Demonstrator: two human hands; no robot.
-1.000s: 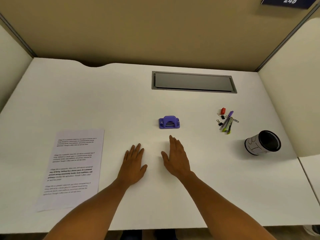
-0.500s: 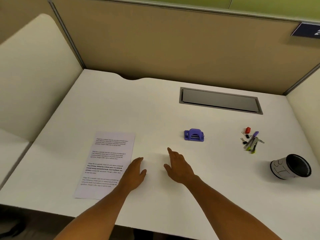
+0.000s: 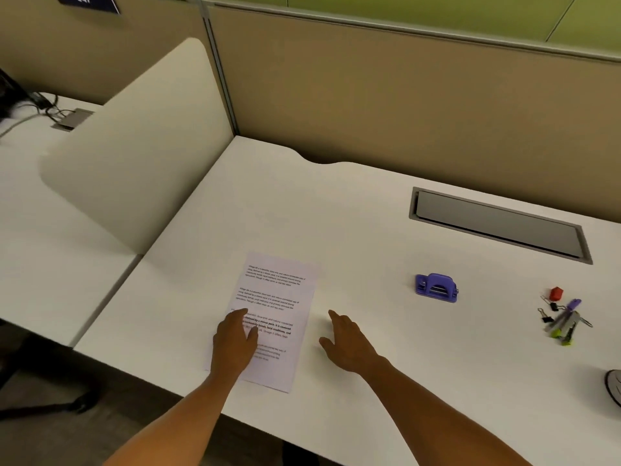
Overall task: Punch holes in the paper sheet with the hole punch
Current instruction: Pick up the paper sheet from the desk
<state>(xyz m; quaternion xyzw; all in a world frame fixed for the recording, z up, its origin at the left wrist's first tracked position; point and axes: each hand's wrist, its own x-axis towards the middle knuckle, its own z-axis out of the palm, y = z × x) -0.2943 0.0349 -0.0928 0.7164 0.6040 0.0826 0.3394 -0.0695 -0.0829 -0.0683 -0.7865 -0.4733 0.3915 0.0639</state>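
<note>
White paper sheet [image 3: 274, 317] lies on the counter [image 3: 369, 230] under the flat left hand [image 3: 235, 341]. Right hand [image 3: 349, 344] rests beside it, fingers spread, holding nothing. Purple hole punch [image 3: 436, 288] sits apart.

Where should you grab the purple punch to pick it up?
Probably by its two short ends, coming from above. The punch sits flat, and is wider than deep, with its arched handle on top. Bare desk surrounds it, so fingers fit at both ends.

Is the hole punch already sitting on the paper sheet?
No. The hole punch stands on the bare desk, well apart from the paper sheet, which lies under the left hand.
</note>
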